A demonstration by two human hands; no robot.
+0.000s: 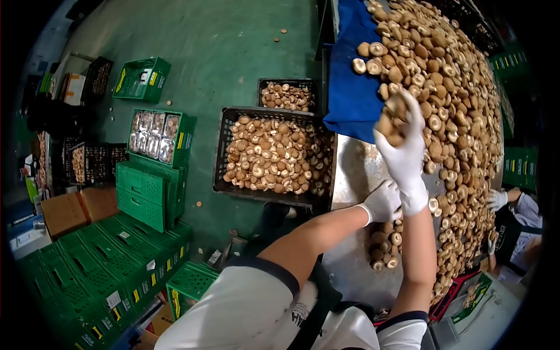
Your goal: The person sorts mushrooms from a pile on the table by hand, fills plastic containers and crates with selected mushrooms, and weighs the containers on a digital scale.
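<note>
Round brown mushrooms (pixel 391 126) fill the curled, white-gloved right hand (pixel 403 150); I can't tell the white-gloved left hand's (pixel 382 201) grip; black shirt letters (pixel 300 315) look blurry.

This looks like a packing workshop for produce: mushrooms (pixel 446 87) lie heaped in bulk over a metal worktop (pixel 353 256), with another person (pixel 506 245) in white gloves at its right edge. Just off the worktop's left edge, a black crate (pixel 262 197) full of more mushrooms sits on the green floor (pixel 216 46). Farther left stand stacked green crates (pixel 140 207) (the top of one shows rows of shiny packs (pixel 154 137)) and cardboard boxes (pixel 64 216).
</note>
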